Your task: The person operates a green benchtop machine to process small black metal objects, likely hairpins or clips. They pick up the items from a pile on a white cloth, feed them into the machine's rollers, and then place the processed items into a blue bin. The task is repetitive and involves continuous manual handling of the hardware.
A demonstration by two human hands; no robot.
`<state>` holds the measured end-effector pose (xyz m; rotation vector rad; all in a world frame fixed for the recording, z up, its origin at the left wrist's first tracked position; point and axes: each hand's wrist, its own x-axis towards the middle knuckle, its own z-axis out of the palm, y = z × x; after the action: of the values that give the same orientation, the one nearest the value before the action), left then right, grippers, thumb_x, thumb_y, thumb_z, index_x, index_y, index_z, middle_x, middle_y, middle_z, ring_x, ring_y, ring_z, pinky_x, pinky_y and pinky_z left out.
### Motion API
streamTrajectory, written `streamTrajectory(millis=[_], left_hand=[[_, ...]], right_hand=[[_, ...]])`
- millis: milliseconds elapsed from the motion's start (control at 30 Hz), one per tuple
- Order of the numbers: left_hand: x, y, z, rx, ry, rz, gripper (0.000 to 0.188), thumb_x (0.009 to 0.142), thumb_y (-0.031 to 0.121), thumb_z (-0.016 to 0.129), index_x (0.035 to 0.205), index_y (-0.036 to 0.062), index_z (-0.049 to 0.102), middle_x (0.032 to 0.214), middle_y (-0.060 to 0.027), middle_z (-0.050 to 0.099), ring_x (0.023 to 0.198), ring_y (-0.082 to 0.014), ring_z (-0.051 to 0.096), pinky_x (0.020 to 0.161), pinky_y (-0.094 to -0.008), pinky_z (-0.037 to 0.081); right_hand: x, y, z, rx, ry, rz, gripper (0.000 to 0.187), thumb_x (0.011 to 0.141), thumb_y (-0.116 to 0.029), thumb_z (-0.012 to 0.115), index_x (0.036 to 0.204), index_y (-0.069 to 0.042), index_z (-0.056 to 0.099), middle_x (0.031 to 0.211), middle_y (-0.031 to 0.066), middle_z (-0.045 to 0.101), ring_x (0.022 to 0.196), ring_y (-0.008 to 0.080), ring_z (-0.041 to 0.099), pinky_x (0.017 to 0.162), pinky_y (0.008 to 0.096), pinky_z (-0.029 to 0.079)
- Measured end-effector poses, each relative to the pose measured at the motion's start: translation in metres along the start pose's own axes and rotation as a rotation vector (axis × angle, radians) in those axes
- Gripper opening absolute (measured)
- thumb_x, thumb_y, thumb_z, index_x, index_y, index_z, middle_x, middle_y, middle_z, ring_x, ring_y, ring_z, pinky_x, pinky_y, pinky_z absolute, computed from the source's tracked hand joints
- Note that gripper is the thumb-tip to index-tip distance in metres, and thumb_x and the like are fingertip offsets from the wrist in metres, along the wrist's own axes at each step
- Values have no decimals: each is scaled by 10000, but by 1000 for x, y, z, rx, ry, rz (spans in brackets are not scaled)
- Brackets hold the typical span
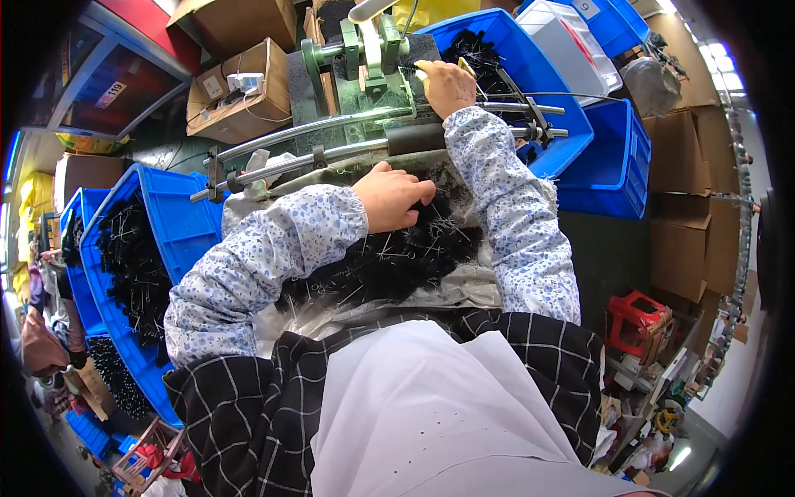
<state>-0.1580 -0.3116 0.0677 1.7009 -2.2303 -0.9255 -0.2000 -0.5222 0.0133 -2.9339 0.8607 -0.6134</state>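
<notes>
Left hand (391, 197): palm down, fingers curled into the heap of small black pieces with thin wire pins (389, 257); the grip is closed loosely on a pinch of these pieces, though what lies under the fingers is hidden.

Heap of small black pieces: spread on a pale grey cloth (472, 286) over the counter, directly nearer the person than the long grey metal bar with a black sleeve (373, 145).

Right hand (445, 85): raised beyond the metal bar, just beside the green metal press fixture (364, 54); the grip is narrow, pinched on a small yellowish item (424, 68) too small to identify.

Green metal press fixture: upright on a dark base, just beyond the metal bar.

Large blue plastic bin (178, 219): left of the metal bar, filled with more black pinned pieces.

Second blue plastic bin (530, 74): right of the press fixture, behind the right hand, holding black pieces.

Brown cardboard box (240, 95): left of the press fixture.

Sleeves: pale blue floral fabric on both forearms.

Red plastic stool (638, 319): on the floor, well right of the heap.
</notes>
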Motion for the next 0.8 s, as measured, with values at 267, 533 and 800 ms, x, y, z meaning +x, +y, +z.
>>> streamTrajectory(millis=[267,533,800], left_hand=[[-18,12,-30,-219,201,79,214,734,157,586,917,73,515,790,-75,563,791,-229,564,788,-360,396],[-46,2,-47,-276,354,70,239,731,148,605,929,47,515,742,-114,556,728,-264,563,676,-365,454],[-50,4,-51,-254,361,59,242,741,160,601,939,53,512,743,-102,549,736,-260,555,698,-368,448]], right_hand=[[14,5,9,-31,-68,-63,241,812,-219,555,1034,-247,647,1004,8,604,966,215,497,847,372,369],[-10,19,5,-84,28,69,364,740,-249,598,1072,-98,603,971,76,608,1016,251,504,838,407,381],[2,-54,11,-46,19,56,239,742,-223,560,933,-95,625,902,80,637,993,288,543,800,430,410]])
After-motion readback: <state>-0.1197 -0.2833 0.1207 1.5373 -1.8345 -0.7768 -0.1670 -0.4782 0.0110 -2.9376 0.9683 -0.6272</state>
